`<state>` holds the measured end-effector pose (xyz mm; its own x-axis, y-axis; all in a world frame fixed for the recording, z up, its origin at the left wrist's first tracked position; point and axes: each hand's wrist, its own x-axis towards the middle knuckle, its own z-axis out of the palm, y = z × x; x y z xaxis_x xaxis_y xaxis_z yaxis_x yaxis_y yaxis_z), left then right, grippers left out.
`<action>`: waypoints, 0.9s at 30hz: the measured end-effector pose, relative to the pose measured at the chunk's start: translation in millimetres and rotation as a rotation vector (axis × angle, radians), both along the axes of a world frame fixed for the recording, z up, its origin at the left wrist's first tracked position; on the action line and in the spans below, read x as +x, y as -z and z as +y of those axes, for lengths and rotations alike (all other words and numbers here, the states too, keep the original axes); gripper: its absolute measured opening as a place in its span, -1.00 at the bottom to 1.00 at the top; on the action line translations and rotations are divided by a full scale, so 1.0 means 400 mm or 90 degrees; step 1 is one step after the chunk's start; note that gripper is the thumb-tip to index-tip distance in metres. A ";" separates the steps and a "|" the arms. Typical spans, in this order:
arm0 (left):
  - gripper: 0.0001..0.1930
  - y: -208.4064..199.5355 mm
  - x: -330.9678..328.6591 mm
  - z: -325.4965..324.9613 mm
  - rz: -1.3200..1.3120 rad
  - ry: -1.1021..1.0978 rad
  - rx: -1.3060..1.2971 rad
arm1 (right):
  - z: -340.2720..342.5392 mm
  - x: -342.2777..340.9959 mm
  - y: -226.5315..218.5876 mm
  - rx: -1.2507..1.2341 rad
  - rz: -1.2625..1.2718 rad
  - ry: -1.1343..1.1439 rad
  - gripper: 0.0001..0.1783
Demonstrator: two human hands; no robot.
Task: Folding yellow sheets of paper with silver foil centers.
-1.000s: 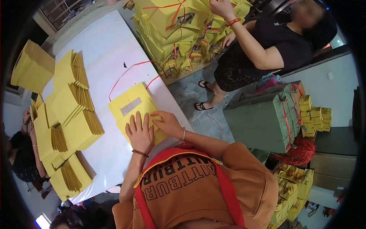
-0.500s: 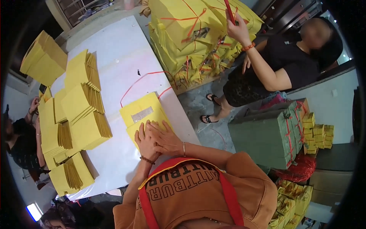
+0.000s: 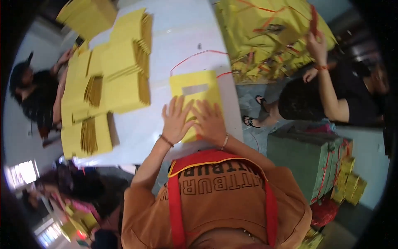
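Note:
A yellow padded-envelope-like packet or stack (image 3: 195, 79) lies flat on the white table in front of me, with a grey strip (image 3: 195, 89) across its upper part. My left hand (image 3: 176, 118) rests palm down on its lower left, fingers spread. Beside it, my right hand (image 3: 210, 122) lies on the lower right, its fingers also stretched out. The thumbs nearly meet, and neither hand grips anything. A red string (image 3: 199, 53) loops over the table beyond the yellow packet; where it runs underneath is hidden.
Several stacks of yellow packets (image 3: 120, 89) cover the table's left part, with a co-worker (image 3: 39, 89) behind them. Beyond the right edge are a large tied yellow pile (image 3: 265, 45) and a person in black (image 3: 327, 91) holding up something red. A green bundle (image 3: 296, 159) stands at right.
My hands, overlapped before, have parted and now lie side by side on the yellow packet. The view has turned, so the table sits more upright and further right.

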<state>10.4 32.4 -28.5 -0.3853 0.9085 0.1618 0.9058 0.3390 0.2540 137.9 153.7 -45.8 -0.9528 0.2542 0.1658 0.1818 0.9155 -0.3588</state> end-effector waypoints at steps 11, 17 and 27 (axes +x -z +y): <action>-0.22 0.073 -0.010 -0.024 -0.103 0.050 0.047 | 0.061 0.025 -0.005 0.082 -0.076 -0.035 -0.40; -0.24 0.039 -0.002 -0.014 0.068 0.128 0.031 | 0.063 0.031 0.008 0.020 -0.080 -0.049 -0.39; -0.46 0.022 0.099 0.066 0.333 0.100 -0.051 | 0.166 0.035 -0.044 -0.851 0.147 0.082 -0.54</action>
<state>50.1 58.9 -37.1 -0.1305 0.9661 0.2227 0.9458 0.1886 -0.2643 151.8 220.1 -28.2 -0.8946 0.4292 -0.1246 0.0548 -0.1714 -0.9837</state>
